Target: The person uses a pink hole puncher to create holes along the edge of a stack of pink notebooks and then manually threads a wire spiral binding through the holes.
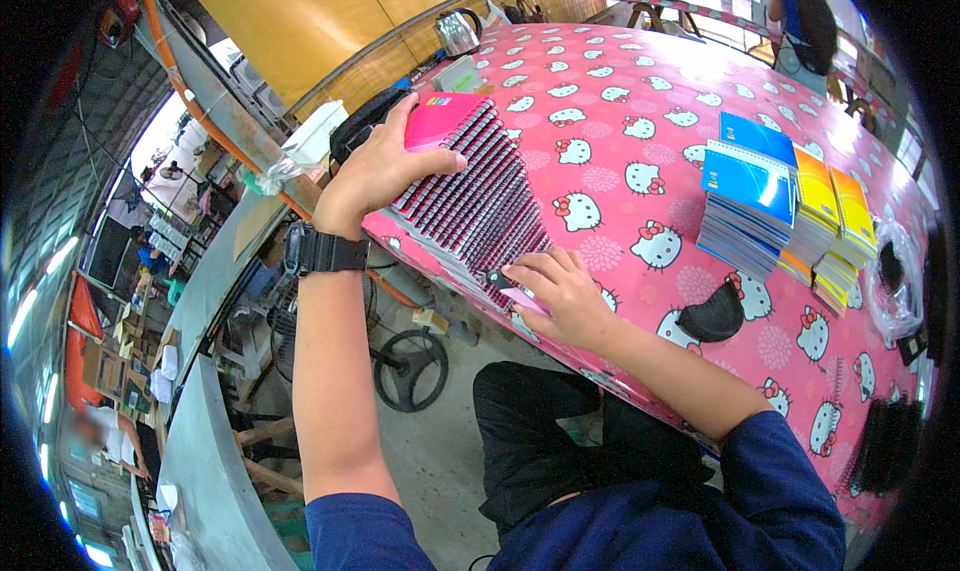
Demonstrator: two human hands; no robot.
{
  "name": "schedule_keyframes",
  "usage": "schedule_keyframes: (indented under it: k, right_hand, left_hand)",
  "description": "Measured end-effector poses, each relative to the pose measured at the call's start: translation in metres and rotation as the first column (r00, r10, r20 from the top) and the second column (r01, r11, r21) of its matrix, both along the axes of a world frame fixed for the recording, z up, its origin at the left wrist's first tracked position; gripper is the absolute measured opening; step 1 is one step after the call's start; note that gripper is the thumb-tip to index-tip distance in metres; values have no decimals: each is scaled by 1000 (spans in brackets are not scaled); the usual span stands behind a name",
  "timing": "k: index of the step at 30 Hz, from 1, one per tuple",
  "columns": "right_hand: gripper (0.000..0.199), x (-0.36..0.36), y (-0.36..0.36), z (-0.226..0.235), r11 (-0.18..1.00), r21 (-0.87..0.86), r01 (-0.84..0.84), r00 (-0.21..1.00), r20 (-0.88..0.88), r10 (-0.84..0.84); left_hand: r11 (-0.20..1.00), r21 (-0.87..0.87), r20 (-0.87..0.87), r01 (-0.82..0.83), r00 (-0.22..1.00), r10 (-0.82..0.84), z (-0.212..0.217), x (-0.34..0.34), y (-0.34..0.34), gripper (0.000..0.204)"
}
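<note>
The fingers of the left hand [375, 176] are curled together over the far, upper end of a fanned row of pink spiral notebooks [470, 206], thumb pressed on the top pink cover, while the fingers of the right hand [560, 291] lie spread and flat on the near, lower end of the same row, fingertips touching the last covers. The row slopes along the left edge of the pink cartoon-cat table [640, 101], part of it close to the drop. If either hand eases off, the slanted books would likely slide apart, and those at the edge could tip off toward the floor. To the right stands a stack of blue and yellow notebooks [780, 216], leaning unevenly; a knock might topple it. As for containers, a clear plastic bag [893, 286] at the far right holds something dark that I cannot make out, and a metal kettle [457, 31] stands at the far end, contents hidden.
</note>
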State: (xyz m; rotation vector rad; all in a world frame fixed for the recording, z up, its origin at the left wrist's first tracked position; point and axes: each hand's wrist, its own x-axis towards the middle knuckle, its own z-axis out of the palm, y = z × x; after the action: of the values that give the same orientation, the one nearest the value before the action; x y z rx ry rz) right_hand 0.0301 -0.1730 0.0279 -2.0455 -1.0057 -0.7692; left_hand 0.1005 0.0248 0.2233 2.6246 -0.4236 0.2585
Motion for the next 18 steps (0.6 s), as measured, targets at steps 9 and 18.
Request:
schedule_keyframes:
  k: [9,18]
  right_hand:
    - [34,22,0,-11,861,424,-282,613,-610,501]
    - [39,1,4,-4,966,163,-200,876,-412,251]
  left_hand:
    - [999,-32,0,7,1000,-7,-2,4,4,109]
    - [1000,-13,12,-15,1000,16,-1,-4,3,108]
